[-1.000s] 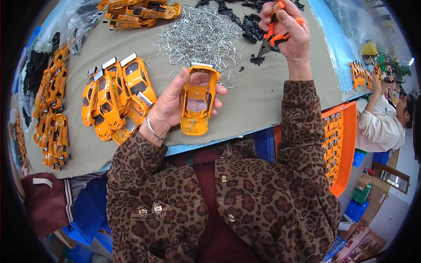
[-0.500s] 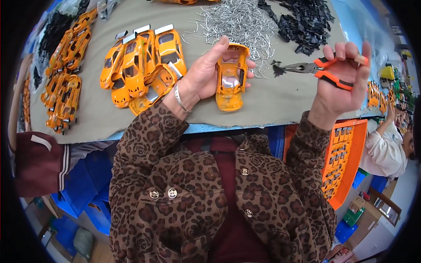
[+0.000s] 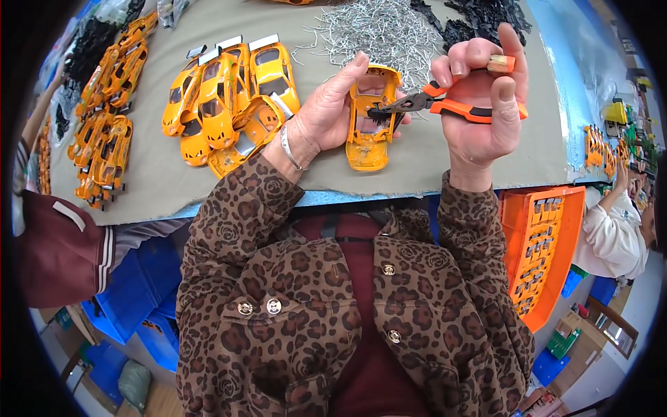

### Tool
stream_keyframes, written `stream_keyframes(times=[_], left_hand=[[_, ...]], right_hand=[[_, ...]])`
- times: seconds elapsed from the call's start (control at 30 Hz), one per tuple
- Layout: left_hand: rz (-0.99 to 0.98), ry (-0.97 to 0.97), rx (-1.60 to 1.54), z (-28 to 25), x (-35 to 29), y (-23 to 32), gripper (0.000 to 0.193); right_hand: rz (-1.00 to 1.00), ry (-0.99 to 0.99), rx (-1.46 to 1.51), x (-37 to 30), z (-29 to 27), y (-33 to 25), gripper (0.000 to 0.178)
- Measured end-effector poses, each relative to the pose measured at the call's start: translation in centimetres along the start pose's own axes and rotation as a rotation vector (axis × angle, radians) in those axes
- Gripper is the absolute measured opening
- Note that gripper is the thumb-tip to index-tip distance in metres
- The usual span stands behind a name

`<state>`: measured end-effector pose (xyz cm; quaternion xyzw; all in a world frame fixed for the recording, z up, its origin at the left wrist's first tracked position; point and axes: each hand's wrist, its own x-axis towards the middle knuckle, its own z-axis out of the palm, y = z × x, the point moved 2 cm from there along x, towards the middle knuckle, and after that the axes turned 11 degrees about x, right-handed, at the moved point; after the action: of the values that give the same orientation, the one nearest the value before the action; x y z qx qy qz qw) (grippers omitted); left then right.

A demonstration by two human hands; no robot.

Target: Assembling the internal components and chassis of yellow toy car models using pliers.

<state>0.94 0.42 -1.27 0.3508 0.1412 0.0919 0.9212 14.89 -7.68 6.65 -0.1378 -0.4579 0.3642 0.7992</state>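
Left hand (image 3: 326, 115) grips an orange toy car body (image 3: 370, 118) upside down, hollow underside facing up, held just above the grey felt-covered table (image 3: 445, 160). Right hand (image 3: 479, 104) is clenched round orange-handled needle-nose pliers (image 3: 445, 104), whose tips pinch a small dark part inside the shell. Risk: the pinched part looks tiny, so a slack squeeze likely drops it into the cavity; steel tips could also scratch the glossy paint. Behind the shell lies a heap of thin bent metal wire pins (image 3: 379, 31); to its left, a cluster of finished orange cars (image 3: 229, 90).
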Motion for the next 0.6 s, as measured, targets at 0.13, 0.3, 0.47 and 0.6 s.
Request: stream_keyframes(times=[0.13, 0.3, 0.47, 0.6], left_hand=[[0.015, -0.055, 0.018, 0.5, 0.0, 0.1, 0.066], [0.079, 0.078, 0.056, 1.1, -0.2, 0.4, 0.066], [0.086, 0.065, 0.068, 1.2, -0.4, 0.5, 0.066], [0.097, 0.03, 0.068, 1.1, -0.5, 0.5, 0.066]], right_hand=[[0.023, -0.02, -0.039, 0.2, 0.9, 0.0, 0.048], [0.091, 0.285, -0.06, 0.2, 5.3, 1.4, 0.057], [0.107, 0.27, -0.087, 0.9, 5.5, 0.6, 0.064], [0.182, 0.226, -0.137, 1.0, 5.5, 0.7, 0.062]])
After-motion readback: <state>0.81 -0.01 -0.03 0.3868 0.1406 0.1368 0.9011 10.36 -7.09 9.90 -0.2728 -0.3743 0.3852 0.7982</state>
